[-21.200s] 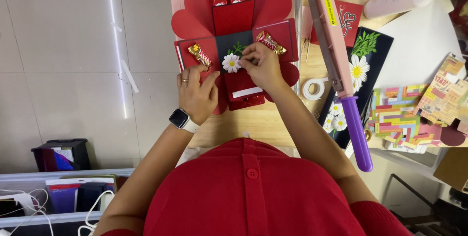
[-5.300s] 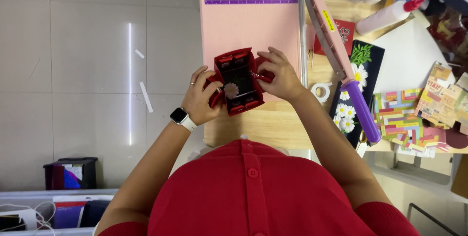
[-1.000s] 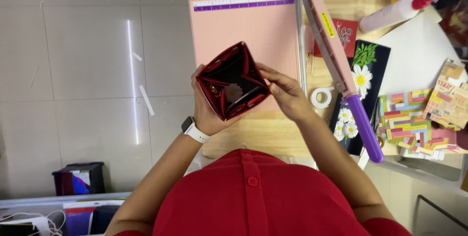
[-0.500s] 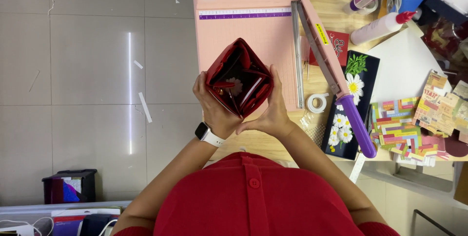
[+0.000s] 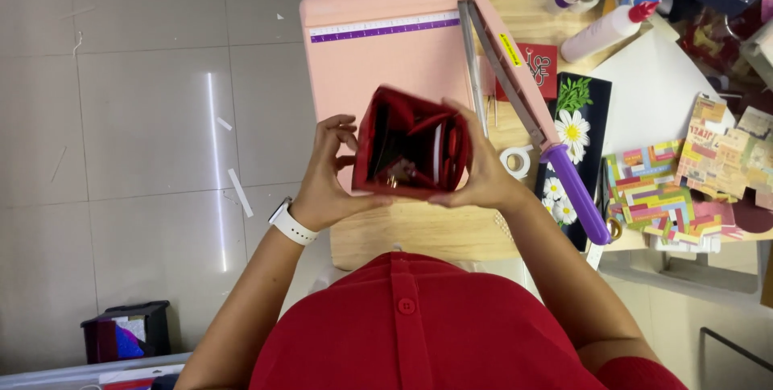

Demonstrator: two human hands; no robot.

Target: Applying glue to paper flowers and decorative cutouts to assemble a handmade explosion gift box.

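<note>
— Start with the big things. What's under the hands?

— A wooden table (image 5: 427, 233), and on it a pink paper trimmer (image 5: 386, 60) with a purple ruler strip along its top edge and a long cutting arm that ends in a purple handle (image 5: 576, 197). The trimmer's board is smooth and flat, far larger than anything else here.

— And the thing being handled?

— A red paper box (image 5: 411, 148), lifted off the table and held over the near edge of the trimmer, between the person's chest and the board. It lies squarely between both hands — neither is nearer. Its open mouth faces up toward the camera; it is close to square, so I can't name a long axis.

— How do the hands sit on it?

— The left hand (image 5: 326, 177) cups the left wall, fingers curled and lightly spread, a white watch (image 5: 290, 222) on that wrist. The right hand (image 5: 479, 173) presses flat against the right wall, fingers wrapped round the far corner. So both are closed on the box from opposite sides.

— Materials?

— Stiff matte card, dark inside, with folded red layers standing upright within; something small and glinting at the bottom, too blurred to name.

— Smaller things?

— Right of the cutting arm: a black card with white daisies (image 5: 573, 136), a roll of clear tape (image 5: 517, 161), and a white glue bottle with a red tip (image 5: 604, 29).
</note>
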